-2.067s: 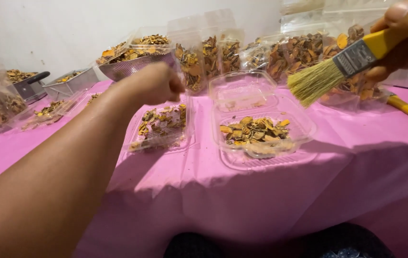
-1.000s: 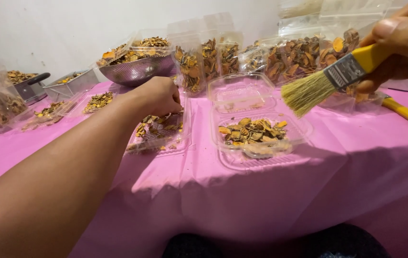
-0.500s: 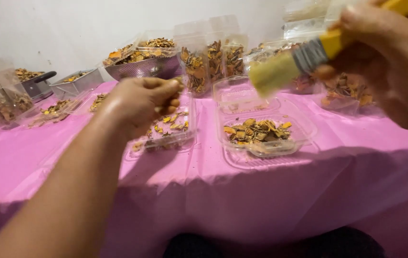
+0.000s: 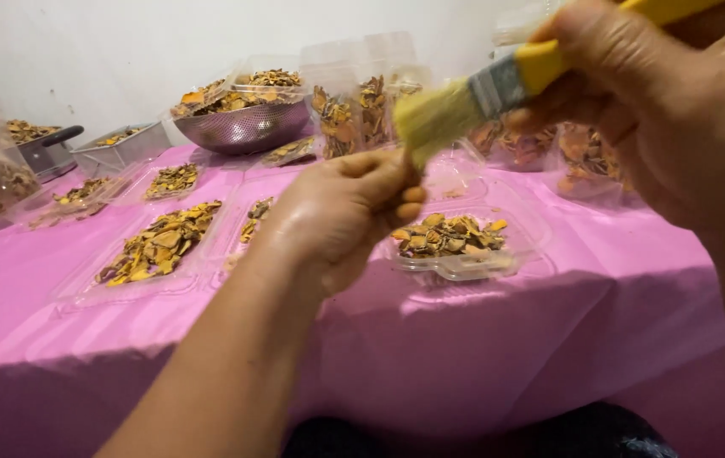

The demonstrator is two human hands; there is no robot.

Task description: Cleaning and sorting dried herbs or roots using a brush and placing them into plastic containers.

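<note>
While the right hand [image 4: 634,110] grips the light, stiff yellow-handled brush [image 4: 498,85] at upper right, the left hand [image 4: 345,212] pinches something small, probably a brittle dried slice, at its soft bristles.

Single head view, close, looking down over pink table [image 4: 498,339].

Near edge of the pink table [image 4: 481,339] lay bare; passage open along it, left to right. Middle ground blocked: clear trays of dried orange slices [image 4: 159,242] at left, another tray [image 4: 451,242] at right, only narrow pink gaps between. Far side crowded by a metal colander [image 4: 243,127], upright filled clear containers [image 4: 354,110] and a wall close behind.
</note>
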